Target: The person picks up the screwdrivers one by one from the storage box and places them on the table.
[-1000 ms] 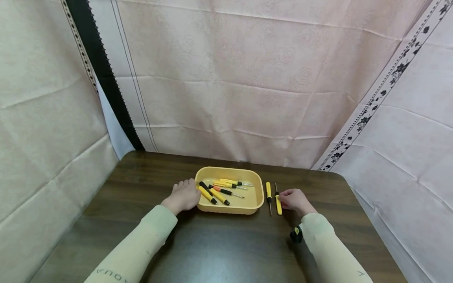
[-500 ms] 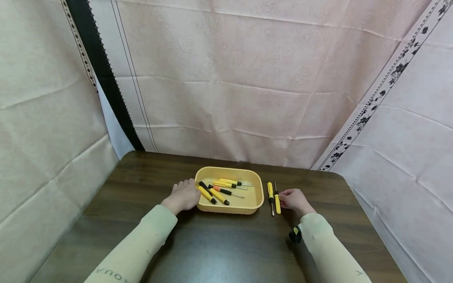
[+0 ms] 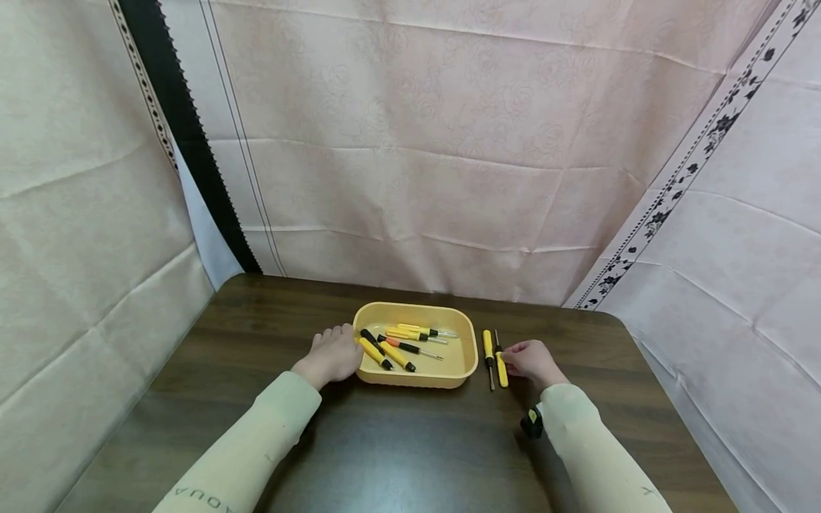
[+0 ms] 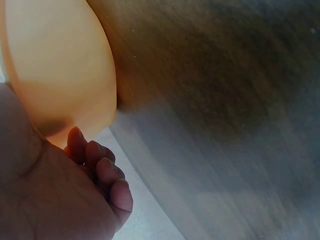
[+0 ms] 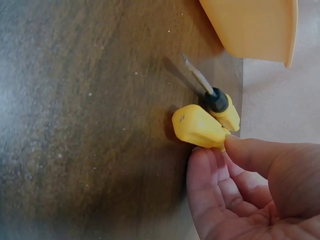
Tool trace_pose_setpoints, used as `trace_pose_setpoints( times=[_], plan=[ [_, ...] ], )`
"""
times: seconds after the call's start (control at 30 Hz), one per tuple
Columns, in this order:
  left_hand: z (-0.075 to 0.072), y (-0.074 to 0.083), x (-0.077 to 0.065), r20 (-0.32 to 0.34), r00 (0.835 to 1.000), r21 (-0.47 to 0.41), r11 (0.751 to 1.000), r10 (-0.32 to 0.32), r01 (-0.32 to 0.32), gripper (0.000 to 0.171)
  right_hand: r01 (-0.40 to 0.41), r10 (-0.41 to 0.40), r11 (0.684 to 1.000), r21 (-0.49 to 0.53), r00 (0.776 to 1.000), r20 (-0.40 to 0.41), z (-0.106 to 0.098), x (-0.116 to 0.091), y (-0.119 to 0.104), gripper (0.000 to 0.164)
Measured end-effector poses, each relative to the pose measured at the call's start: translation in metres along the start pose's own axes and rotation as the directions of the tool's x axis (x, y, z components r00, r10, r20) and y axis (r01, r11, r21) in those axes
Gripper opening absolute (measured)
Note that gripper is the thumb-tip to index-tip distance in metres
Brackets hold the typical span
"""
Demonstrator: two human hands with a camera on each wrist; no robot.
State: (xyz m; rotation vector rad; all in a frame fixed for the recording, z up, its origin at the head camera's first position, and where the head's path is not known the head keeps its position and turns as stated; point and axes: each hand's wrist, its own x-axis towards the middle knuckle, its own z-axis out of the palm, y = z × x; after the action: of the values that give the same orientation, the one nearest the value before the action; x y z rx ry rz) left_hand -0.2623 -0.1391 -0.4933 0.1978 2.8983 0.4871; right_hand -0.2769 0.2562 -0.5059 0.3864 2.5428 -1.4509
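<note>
My left hand (image 3: 332, 353) is at the left end of a yellow plastic tray (image 3: 410, 380). In the left wrist view its fingers (image 4: 111, 172) curl beside the tray's outer wall (image 4: 65, 60), and the thumb goes over the rim, its tip hidden. To the right of the tray, my right hand (image 3: 534, 361) pinches the yellow handle of a screwdriver (image 3: 502, 372) between thumb and fingers. Its blade points away from me. Close on its left lies another yellow-and-black screwdriver (image 3: 488, 349), blade towards me; the right wrist view shows that screwdriver (image 5: 217, 101) right beside the pinched handle (image 5: 197, 126).
Several screwdrivers lie in the tray, among them an orange-and-black one (image 3: 405, 347), with stubby yellow-and-black handles (image 3: 396, 355) at its left. The dark wooden table (image 3: 410, 442) ends at a pale cloth (image 3: 410, 178) behind and at both sides.
My right hand has shifted slightly left with its screwdriver, narrowing the gap to the other one. That other screwdriver has turned and moved a little. The left hand and tray stay put.
</note>
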Motion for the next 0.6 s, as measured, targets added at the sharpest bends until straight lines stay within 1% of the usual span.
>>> trace_pose_setpoints(
  times=[0.07,0.3,0.4,0.6],
  plan=[
    [-0.0001,0.0002,0.0,-0.001,1.0,-0.001,1.0,-0.003,0.003,0.045,-0.008,0.008,1.0,-0.012,1.0,-0.001,-0.0015,-0.0006,-0.001,0.019],
    [-0.0019,0.0007,-0.0005,0.0,1.0,0.0,1.0,-0.006,0.006,0.045,-0.021,0.021,1.0,0.005,1.0,0.011,-0.0064,-0.0035,-0.0006,0.024],
    [-0.0019,0.0,-0.0006,0.002,1.0,0.002,1.0,-0.007,0.007,0.044,-0.033,0.033,0.999,0.004,0.999,0.015,-0.0047,-0.0035,-0.001,0.023],
    [-0.0013,0.0008,-0.0013,0.003,1.0,-0.014,1.0,-0.007,0.007,0.043,-0.017,0.017,1.0,0.001,1.0,0.019,0.0017,-0.0009,-0.0008,0.021]
  ],
)
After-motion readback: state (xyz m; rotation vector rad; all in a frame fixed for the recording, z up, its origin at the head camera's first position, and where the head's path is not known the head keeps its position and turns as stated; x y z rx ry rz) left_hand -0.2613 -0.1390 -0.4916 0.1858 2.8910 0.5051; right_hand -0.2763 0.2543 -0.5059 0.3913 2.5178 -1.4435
